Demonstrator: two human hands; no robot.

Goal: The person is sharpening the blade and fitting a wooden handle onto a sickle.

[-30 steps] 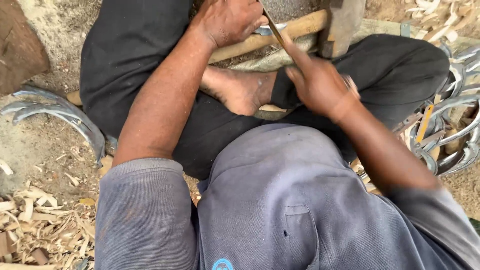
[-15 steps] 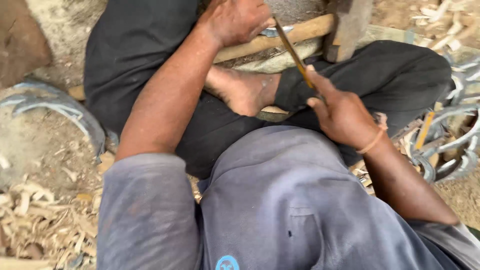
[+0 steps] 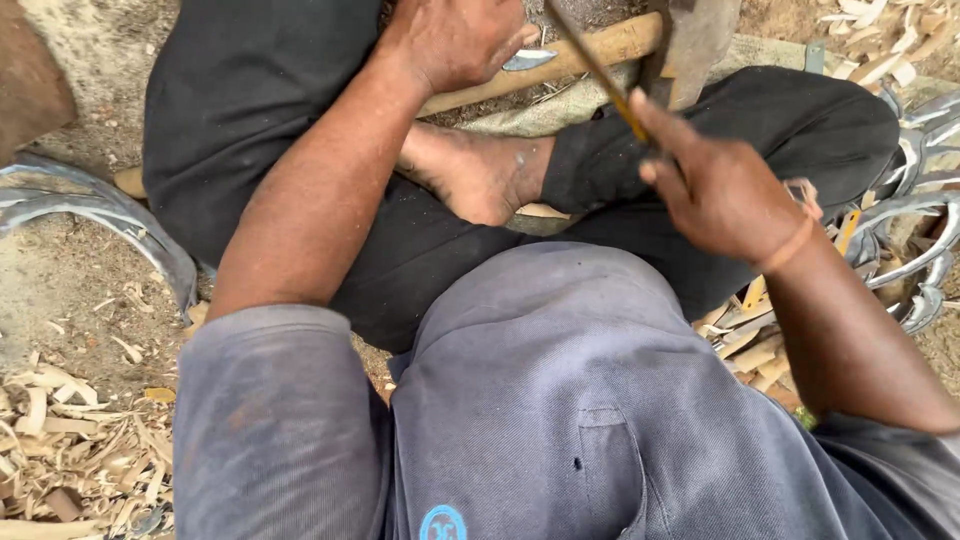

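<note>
I see the left hand [image 3: 455, 38] closed on a wooden handle [image 3: 560, 62] lying across the lap. The right hand [image 3: 715, 185] pinches a thin stick [image 3: 595, 68], raised above the handle.

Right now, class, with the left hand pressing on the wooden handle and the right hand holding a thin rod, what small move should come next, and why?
Probably bring the thin rod down to the wooden handle. The right hand holds it angled toward the handle, which the left hand pins across the lap, beside a metal piece.
</note>
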